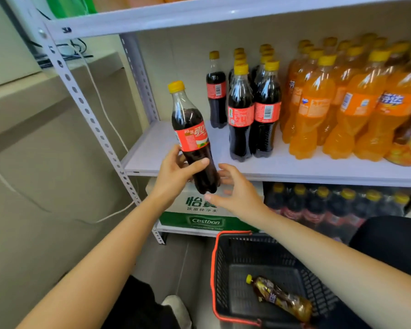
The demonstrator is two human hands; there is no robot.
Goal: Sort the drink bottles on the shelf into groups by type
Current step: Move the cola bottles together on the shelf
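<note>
My left hand grips a cola bottle round its lower body, thumb across the front and fingers curled behind. The bottle is tilted, its yellow cap leaning up and to the left, and it hangs in the air in front of the left end of the white shelf, not resting on it. My right hand is wide, fingers spread and relaxed, just beside the bottle's base. I cannot tell whether its fingertips touch the plastic.

On the shelf, right of the held bottle, the standing colas are upright in a tight cluster with red labels and yellow caps, one standing a little apart at the back left. Just beside them to the right, the orange soda bottles fill the rest of the shelf in rows.

Below the shelf sit a green-and-white Cestbon carton and, to its right, a shrink-wrapped cola pack. Lower in the head view, a black basket with a red rim holds one tea bottle lying on its side. A white cable trails down the wall at left.
</note>
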